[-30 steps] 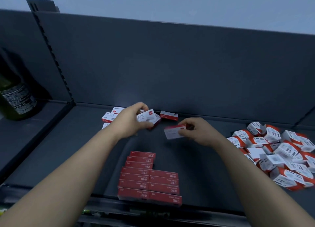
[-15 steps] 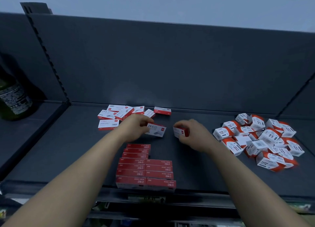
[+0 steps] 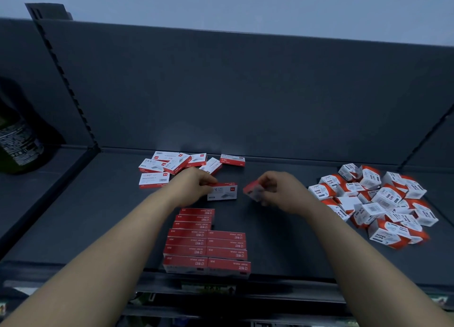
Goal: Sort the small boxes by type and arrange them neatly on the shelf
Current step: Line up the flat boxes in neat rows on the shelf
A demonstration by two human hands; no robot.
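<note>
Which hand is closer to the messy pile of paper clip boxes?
Right. The right hand holds a blurred red box just left of the pile; the left hand is farther left, gripping a staple box.

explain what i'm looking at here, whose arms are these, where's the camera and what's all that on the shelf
No machine here: these are a person's two bare arms, filmed by a wide-angle camera worn on their head, looking forward and down. On the dark shelf lie three groups: neat rows of red boxes at the front edge, loose flat boxes scattered at the back, and a heap of paper clip boxes on the right. A dark bottle stands on the neighbouring shelf at far left. The left hand pinches a red-and-white box; the right hand holds a blurred red box.
</note>
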